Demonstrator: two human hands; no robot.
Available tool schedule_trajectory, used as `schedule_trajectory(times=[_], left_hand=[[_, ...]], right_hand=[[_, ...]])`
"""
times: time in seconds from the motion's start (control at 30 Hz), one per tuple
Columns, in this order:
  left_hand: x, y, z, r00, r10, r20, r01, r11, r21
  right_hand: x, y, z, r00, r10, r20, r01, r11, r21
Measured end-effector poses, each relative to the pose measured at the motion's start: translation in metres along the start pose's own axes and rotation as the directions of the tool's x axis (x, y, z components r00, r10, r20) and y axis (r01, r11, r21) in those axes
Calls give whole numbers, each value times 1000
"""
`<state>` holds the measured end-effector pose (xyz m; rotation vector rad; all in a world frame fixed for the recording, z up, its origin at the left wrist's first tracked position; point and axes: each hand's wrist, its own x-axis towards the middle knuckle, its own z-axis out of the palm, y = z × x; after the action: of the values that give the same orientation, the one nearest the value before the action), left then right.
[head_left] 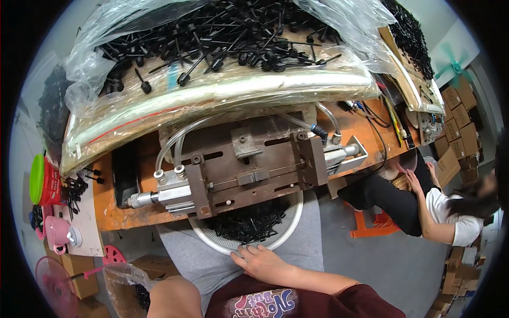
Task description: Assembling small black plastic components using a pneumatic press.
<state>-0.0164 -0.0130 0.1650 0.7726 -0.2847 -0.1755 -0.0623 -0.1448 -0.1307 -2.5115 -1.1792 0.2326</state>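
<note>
I'm watching the white basket (299, 216) through the head camera, and it is sitting directly ahead of the fingers, on the person's grey trousers (185, 249), with small black parts (246, 225) lying heaped inside. The right hand (260, 262) is touching it, its fingers resting slightly spread over the near rim; I'm not able to tell whether they are pinching it. The basket is round, showing me no clear long axis, and its heap is lying just beyond the fingertips. The right hand is clearly the nearer one; I'm not seeing the left hand, so I cannot tell its state. Farther ahead of the fingers, a brown metal fixture (222, 180) is overhanging the basket's far edge, its long axis running left to right, with a left cylinder (177, 193) and a right cylinder (335, 159) flanking it. Beyond that, a pile of long-stemmed black pieces (238, 40) is spreading; well off to the fingers' right, a co-worker (461, 212) is sitting.
</note>
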Motion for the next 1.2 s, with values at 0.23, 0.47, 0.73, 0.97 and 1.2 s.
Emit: schedule_trajectory(times=[0.23, 0.47, 0.73, 0.97, 1.2], left_hand=[[8, -2, -28, 944, 24, 329, 22, 991, -134], [-9, 17, -77, 789, -367, 493, 428, 903, -14], [2, 17, -18, 979, -150, 140, 154, 988, -19], [8, 27, -53, 859, -196, 472, 181, 981, 78], [-13, -22, -80, 858, 486, 167, -513, 808, 288]], right_hand=[[-2, -1, 4, 999, -8, -52, 7, 1000, -16], [-3, -3, 0, 998, 0, -60, -1, 1000, -15], [1, -6, -24, 998, -41, -51, 41, 999, 4], [8, -5, -76, 977, -177, -115, 199, 953, 226], [43, 24, -181, 816, -61, -575, 244, 938, 246]])
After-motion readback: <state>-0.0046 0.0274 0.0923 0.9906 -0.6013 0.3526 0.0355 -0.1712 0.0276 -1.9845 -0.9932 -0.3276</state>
